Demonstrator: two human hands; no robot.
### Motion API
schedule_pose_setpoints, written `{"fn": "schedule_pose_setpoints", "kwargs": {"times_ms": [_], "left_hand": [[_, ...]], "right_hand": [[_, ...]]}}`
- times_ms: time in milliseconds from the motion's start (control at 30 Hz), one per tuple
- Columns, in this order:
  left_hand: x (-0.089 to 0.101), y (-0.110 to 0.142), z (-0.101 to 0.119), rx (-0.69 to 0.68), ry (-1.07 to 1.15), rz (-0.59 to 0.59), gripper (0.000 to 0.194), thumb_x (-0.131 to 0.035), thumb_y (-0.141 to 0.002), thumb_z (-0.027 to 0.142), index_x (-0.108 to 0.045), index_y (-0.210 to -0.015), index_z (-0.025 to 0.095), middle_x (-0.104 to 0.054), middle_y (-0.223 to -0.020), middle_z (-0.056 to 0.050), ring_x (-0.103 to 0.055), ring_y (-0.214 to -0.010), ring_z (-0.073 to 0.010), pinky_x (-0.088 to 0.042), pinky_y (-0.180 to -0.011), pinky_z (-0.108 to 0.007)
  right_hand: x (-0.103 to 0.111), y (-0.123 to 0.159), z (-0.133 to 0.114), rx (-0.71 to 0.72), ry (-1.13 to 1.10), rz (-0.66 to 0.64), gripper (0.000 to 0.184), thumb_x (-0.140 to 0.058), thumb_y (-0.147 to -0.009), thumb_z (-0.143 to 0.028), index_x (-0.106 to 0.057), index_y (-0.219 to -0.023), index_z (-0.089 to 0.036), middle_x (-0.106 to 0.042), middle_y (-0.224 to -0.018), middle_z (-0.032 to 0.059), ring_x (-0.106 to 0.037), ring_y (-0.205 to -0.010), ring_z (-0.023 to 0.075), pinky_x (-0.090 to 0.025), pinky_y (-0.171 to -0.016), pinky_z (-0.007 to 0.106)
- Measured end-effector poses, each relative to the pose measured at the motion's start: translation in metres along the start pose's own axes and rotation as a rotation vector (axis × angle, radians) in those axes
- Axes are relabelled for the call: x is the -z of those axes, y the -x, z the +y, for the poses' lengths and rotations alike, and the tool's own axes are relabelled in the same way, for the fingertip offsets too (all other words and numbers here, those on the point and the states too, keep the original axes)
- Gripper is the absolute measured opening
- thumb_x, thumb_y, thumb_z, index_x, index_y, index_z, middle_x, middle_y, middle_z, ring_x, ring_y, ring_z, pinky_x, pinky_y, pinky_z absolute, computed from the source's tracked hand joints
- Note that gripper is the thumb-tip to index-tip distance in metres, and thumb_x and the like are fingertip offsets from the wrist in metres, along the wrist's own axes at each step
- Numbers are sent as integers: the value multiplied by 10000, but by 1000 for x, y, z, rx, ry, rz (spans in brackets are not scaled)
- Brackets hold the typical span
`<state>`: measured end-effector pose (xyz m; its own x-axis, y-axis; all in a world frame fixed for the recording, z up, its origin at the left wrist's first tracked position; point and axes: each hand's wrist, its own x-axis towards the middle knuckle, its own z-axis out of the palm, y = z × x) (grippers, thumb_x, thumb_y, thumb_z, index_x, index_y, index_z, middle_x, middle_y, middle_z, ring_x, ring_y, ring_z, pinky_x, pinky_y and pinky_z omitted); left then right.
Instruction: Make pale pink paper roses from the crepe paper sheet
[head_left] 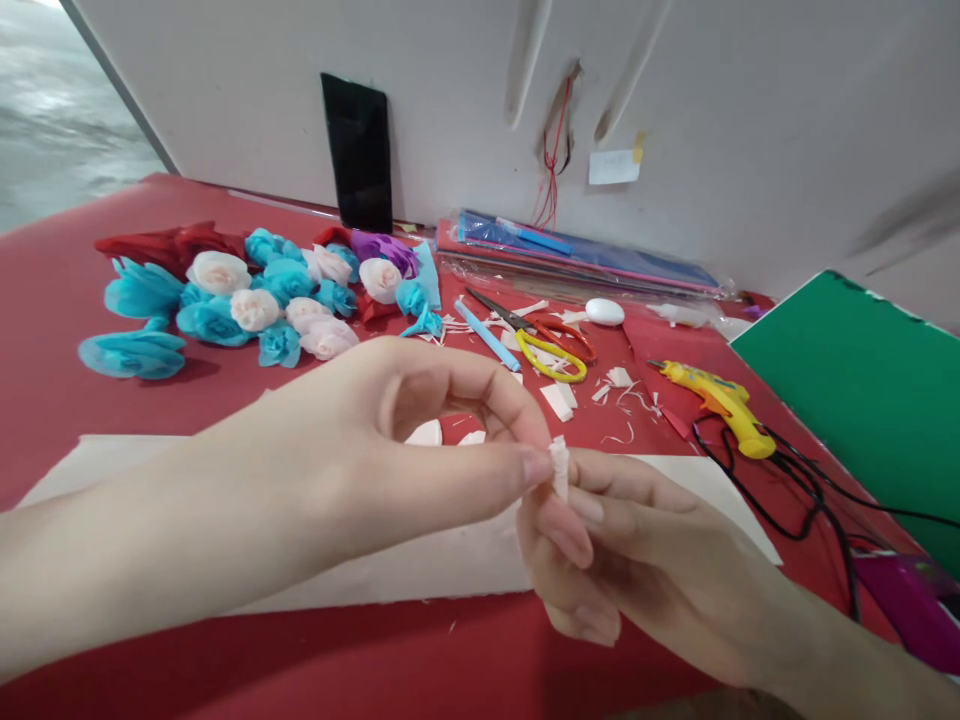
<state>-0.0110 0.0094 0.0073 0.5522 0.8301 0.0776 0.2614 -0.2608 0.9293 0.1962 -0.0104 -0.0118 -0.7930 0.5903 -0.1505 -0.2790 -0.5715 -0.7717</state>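
Note:
Between my two hands is a small rolled strip of pale pink paper, held upright. My left hand pinches its left side with thumb and forefinger. From the right, my right hand grips the same roll between its fingers, partly hiding the lower end. Beneath both hands lies a wide pale paper sheet on the red table. Two cut white paper pieces show behind my left hand.
Blue, pink, red and purple paper flowers cluster at the left. Behind my hands lie scissors, a blue stick and scraps. A yellow glue gun with black cord and a green board are at right; a phone leans behind.

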Motion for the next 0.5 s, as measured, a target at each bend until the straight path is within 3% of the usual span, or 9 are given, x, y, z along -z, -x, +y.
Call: {"fn": "schedule_pose_setpoints", "kwargs": {"times_ms": [167, 333, 500], "left_hand": [[-2, 1, 2, -37, -48, 13, 200, -493, -911, 325, -641, -785, 277, -731, -740, 115, -715, -704, -134, -552, -511, -173], [-2, -1, 0, -84, -30, 23, 186, -511, -912, 282, -642, -780, 275, -739, -741, 132, -731, -723, -126, -557, -530, -146], [-3, -2, -1, -40, -15, 0, 194, -487, -926, 283, -635, -803, 300, -742, -764, 153, -732, -702, -121, -570, -568, -162]], "right_hand": [[-1, 0, 0, -10, -34, -12, 214, -464, -982, -230, -554, -800, -163, -484, -648, -23, -365, -511, 80, -298, -539, 219], [0, -1, 2, -10, -77, -31, 207, -457, -980, -218, -552, -805, -161, -481, -648, -22, -362, -511, 82, -297, -529, 218], [0, -1, 3, -21, -130, -59, 213, -448, -977, -207, -553, -799, -158, -458, -606, -31, -345, -492, 81, -290, -508, 208]]}}
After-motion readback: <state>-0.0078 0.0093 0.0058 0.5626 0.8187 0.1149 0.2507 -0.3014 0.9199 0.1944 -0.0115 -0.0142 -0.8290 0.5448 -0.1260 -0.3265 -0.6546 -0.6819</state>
